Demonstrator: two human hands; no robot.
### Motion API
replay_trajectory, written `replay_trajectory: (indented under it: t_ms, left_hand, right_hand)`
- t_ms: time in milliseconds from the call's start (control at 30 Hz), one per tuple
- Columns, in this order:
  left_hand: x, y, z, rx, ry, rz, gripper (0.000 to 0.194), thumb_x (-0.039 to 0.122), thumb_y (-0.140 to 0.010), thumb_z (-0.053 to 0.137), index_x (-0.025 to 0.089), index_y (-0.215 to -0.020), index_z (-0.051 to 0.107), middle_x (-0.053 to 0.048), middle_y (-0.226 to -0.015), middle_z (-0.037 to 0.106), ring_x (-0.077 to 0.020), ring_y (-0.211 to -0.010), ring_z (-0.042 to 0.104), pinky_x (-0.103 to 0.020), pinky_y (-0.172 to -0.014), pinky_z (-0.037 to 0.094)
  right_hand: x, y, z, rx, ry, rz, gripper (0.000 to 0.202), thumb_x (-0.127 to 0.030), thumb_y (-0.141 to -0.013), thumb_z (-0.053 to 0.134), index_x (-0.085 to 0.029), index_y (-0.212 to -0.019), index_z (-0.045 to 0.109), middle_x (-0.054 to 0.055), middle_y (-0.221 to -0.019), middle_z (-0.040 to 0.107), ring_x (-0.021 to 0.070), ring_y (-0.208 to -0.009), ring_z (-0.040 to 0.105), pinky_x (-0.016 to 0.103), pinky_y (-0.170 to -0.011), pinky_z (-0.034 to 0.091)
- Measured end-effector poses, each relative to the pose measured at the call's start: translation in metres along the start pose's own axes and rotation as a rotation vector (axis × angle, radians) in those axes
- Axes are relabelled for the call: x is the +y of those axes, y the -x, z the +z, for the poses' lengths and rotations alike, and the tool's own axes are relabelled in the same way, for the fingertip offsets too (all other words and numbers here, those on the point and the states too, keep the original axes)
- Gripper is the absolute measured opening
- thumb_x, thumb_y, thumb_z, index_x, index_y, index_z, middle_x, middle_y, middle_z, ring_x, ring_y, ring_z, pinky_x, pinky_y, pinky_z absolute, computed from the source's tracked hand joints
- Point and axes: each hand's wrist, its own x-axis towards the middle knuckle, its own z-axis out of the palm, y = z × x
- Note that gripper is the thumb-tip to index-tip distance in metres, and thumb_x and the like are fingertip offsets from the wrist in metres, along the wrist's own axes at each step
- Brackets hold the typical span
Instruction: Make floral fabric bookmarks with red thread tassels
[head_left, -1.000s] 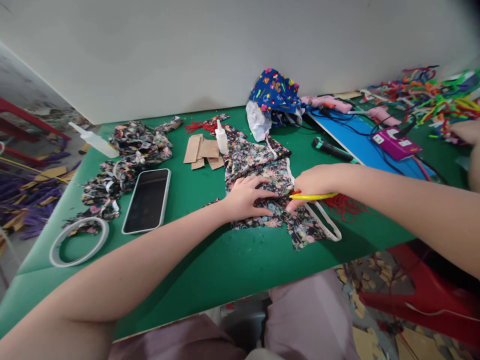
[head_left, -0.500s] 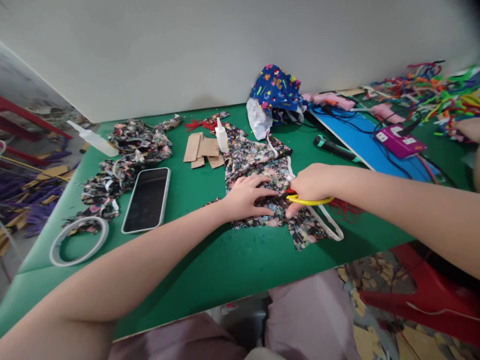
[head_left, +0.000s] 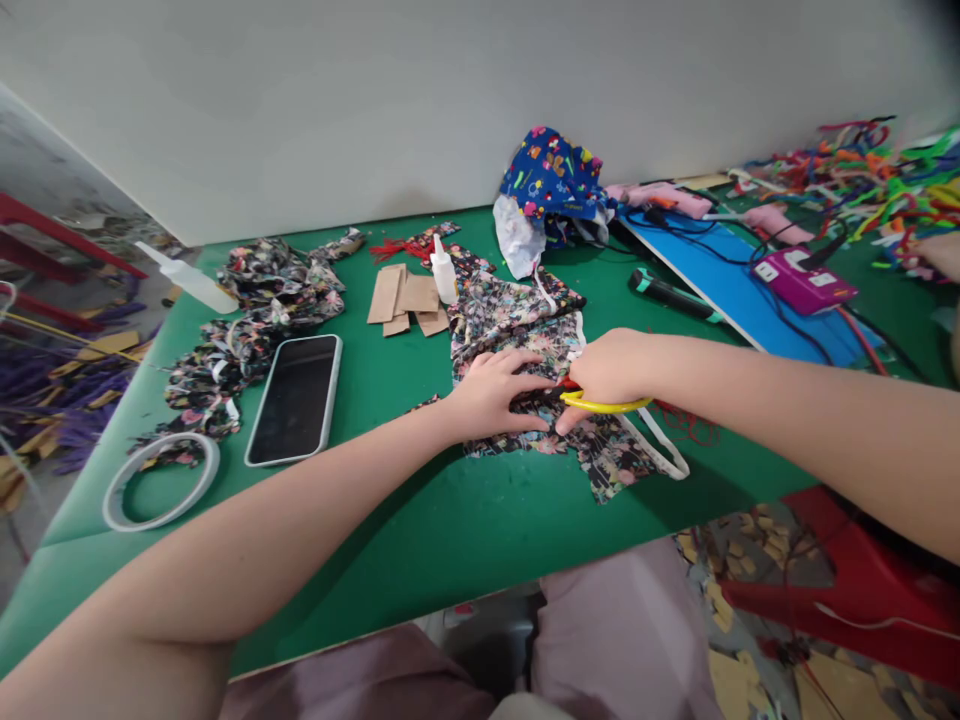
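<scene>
A black floral cloth [head_left: 517, 315] with white edging lies on the green table. My left hand [head_left: 499, 393] rests flat on it, fingers spread. My right hand [head_left: 607, 370] is closed around scissors with yellow handles [head_left: 604, 403]; their blades point left into the cloth, near my left fingertips, and are mostly hidden. To the lower right of my right hand, a flap of the cloth and a loop of white band [head_left: 664, 455] lie on the table. Red strings [head_left: 686, 422] lie beside my right wrist.
Left of the cloth are brown paper pieces [head_left: 405, 298], a small white bottle [head_left: 444, 272], a phone [head_left: 294, 400], a tape roll [head_left: 120, 482] and bunched floral fabric [head_left: 277, 285]. Behind and right are blue printed fabric [head_left: 551, 175], a box cutter [head_left: 671, 295] and a purple device [head_left: 806, 282] with cables.
My right hand and the scissors have shifted slightly left, closer to my left hand. My left hand stays on the cloth.
</scene>
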Motion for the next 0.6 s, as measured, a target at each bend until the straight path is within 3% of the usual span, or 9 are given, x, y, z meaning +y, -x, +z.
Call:
replay_trajectory:
  t_ms: [167,400,600]
  left_hand:
    - [0.000,0.000,0.001,0.009,0.001,0.000,0.055,0.061,-0.071,0.053,0.030,-0.116,0.054,-0.007,-0.130,0.043,-0.0267,-0.118,0.039,-0.041,-0.094,0.029]
    - [-0.001,0.000,0.002,0.009,0.004,-0.008,0.054,0.061,-0.070,0.054,0.029,-0.114,0.056,-0.006,-0.130,0.044,-0.0265,-0.118,0.040,-0.042,-0.094,0.029]
    - [-0.001,0.000,0.005,0.029,-0.014,-0.017,0.051,0.057,-0.071,0.055,0.027,-0.112,0.057,-0.007,-0.129,0.046,-0.0263,-0.118,0.041,-0.042,-0.094,0.029]
  right_hand:
    - [0.001,-0.003,-0.002,0.046,0.010,-0.005,0.073,-0.074,-0.064,0.041,-0.012,-0.092,0.066,0.018,-0.083,0.064,0.0322,-0.081,0.060,0.040,-0.066,0.044]
    - [-0.013,0.002,-0.006,0.048,0.071,-0.025,0.055,-0.057,-0.077,0.041,-0.013,-0.099,0.065,0.019,-0.092,0.064,0.0320,-0.084,0.060,0.042,-0.069,0.044]
    - [-0.013,-0.001,-0.006,0.110,0.036,-0.036,0.061,-0.063,-0.074,0.039,-0.011,-0.088,0.068,0.021,-0.079,0.064,0.0336,-0.080,0.060,0.042,-0.067,0.044]
